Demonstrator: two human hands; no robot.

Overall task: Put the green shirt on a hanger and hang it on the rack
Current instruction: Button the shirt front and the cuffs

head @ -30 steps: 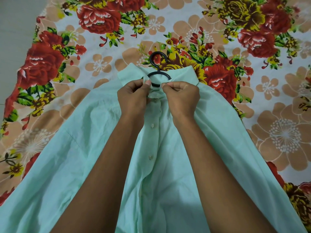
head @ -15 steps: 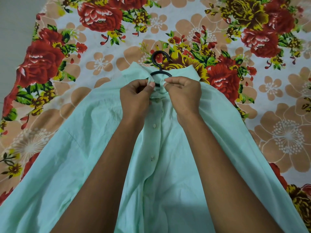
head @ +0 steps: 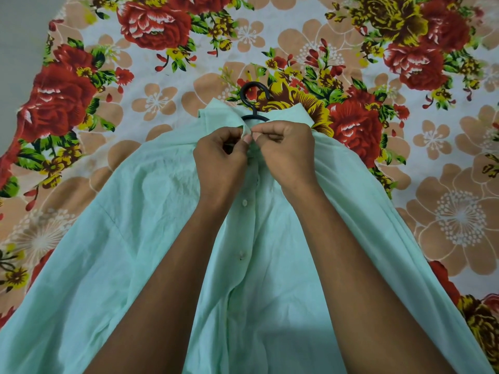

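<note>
The pale green shirt (head: 135, 238) lies spread front-up on the floral bedsheet, its button placket running down the middle. A black hanger (head: 252, 102) is inside it; only the hook and neck stick out above the collar. My left hand (head: 220, 160) and my right hand (head: 287, 152) meet just below the collar. Both pinch the shirt's front edges at the top button, fingertips almost touching. The hanger's shoulders are hidden under the cloth.
A bedsheet (head: 432, 184) with red roses and tan flowers covers the whole surface. A grey floor or wall strip (head: 19, 36) shows at the upper left beyond the sheet's edge. No rack is in view.
My two hands have drawn closer together at the collar, bringing the shirt's front edges together and covering more of the hanger's neck. The shirt and hanger have stayed in place.
</note>
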